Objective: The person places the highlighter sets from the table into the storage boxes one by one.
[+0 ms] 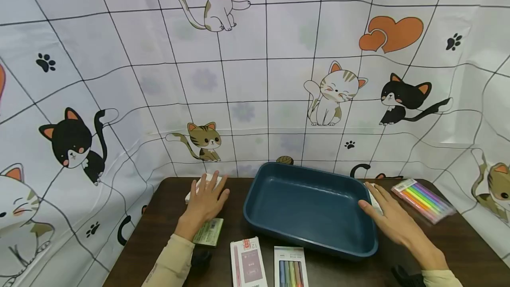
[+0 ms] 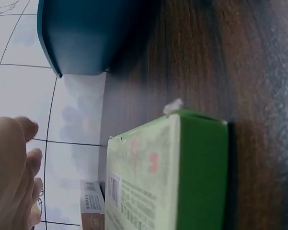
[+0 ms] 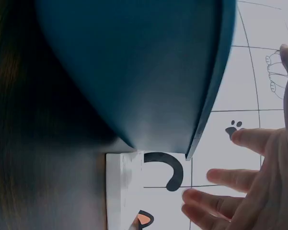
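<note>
My left hand (image 1: pixel 205 203) is over a small white box (image 1: pixel 188 197) at the back left of the table, fingers extended. In the left wrist view those fingers are apart from the white box (image 2: pixel 92 203). A green box (image 2: pixel 144 177) lies beside the left wrist. My right hand (image 1: pixel 392 220) hovers with spread fingers at the right side of a deep blue rectangular tray (image 1: pixel 295 203). Below it, a white box (image 3: pixel 122 187) lies near the tray's wall (image 3: pixel 134 72), partly hidden by the hand in the head view. Neither hand holds anything.
In front of the tray lie a white box with a pink panel (image 1: pixel 253 265) and a box of coloured pens (image 1: pixel 291 273). A clear pack of rainbow-coloured pens (image 1: pixel 424 200) is at the back right. Behind the brown table (image 1: pixel 159 216) hangs a cat-print sheet (image 1: pixel 247 79).
</note>
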The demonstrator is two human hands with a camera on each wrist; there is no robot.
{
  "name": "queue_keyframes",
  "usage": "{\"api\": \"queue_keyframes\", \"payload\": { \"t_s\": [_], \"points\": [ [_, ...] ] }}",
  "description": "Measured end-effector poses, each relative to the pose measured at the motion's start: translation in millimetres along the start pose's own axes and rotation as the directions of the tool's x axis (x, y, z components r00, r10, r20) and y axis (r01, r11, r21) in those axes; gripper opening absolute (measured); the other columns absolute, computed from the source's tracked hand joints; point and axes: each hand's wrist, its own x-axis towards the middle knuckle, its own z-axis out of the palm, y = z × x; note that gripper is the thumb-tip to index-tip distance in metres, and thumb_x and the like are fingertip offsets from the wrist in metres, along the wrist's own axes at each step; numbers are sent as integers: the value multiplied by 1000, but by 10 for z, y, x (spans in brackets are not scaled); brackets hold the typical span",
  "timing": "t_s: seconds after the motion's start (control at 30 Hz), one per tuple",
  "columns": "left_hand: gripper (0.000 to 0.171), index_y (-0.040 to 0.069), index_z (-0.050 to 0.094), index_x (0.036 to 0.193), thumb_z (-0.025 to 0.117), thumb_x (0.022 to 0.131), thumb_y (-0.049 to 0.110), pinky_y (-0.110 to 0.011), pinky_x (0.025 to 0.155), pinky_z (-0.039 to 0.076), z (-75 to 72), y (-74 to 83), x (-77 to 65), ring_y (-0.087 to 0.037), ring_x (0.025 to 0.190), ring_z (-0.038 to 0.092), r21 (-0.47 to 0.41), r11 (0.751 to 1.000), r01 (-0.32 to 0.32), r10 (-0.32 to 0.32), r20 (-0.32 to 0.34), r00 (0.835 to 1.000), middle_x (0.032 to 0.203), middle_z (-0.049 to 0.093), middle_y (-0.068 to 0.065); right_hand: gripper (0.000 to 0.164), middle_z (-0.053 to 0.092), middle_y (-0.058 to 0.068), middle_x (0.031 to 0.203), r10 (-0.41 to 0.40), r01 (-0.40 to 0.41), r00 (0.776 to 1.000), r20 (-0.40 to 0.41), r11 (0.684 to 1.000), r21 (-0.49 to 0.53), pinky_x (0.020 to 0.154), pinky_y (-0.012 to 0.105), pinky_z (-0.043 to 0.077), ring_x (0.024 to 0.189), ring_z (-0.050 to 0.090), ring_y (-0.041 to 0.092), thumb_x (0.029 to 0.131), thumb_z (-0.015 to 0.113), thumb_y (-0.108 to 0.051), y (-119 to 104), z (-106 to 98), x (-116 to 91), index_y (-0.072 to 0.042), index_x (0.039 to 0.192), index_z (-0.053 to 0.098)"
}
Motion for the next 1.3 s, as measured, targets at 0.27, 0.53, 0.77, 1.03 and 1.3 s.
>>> {"api": "queue_keyframes", "payload": {
  "t_s": [0.27, 0.53, 0.77, 1.03, 1.3],
  "points": [
    [62, 18, 25, 164, 30, 110, 49, -68, 113, -8, -193, 1, -10, -48, 150, -1, -6, 995, 99, -99, 35, 994, 168, 14, -13, 71, 53, 31, 139, 40, -36, 999, -26, 993, 112, 83, 61, 53, 112, 63, 47, 107, 52, -42, 26, -37, -97, -1, 160, 28],
    [59, 17, 27, 163, 38, 110, 40, -70, 112, -5, -310, -72, -127, -50, 149, 2, 27, 991, 130, -132, 90, 987, 167, 16, -14, 66, 54, 30, 140, -13, 9, 1000, 22, 986, 168, 84, 57, 53, 113, 64, 42, 107, 55, -34, 122, 73, -236, -2, 159, 32],
    [62, 17, 30, 163, 34, 109, 49, -71, 111, -7, -338, -186, -180, -49, 150, 2, 55, 992, 117, -121, 66, 990, 167, 18, -15, 69, 42, 33, 149, 9, -27, 997, 76, 973, 229, 89, 66, 48, 122, 54, 52, 108, 52, -39, 132, 118, -268, -13, 164, 21],
    [63, 17, 25, 164, 35, 110, 48, -74, 109, -9, -340, -258, -229, -49, 150, -1, 1, 992, 124, -123, 107, 987, 168, 11, -15, 76, 26, 34, 158, 25, -72, 991, 133, 931, 359, 94, 62, 48, 130, 47, 53, 107, 54, -36, 142, 103, -304, -20, 166, 9],
    [63, 18, 20, 165, 29, 111, 49, -76, 106, -9, -422, -267, -248, -50, 149, -3, -19, 987, 162, -155, 197, 968, 169, 4, -15, 71, 16, 33, 161, 36, -141, 979, 199, 825, 547, 79, 39, 59, 132, 41, 53, 108, 54, -30, 180, 135, -324, -11, 165, 15]
  ]
}}
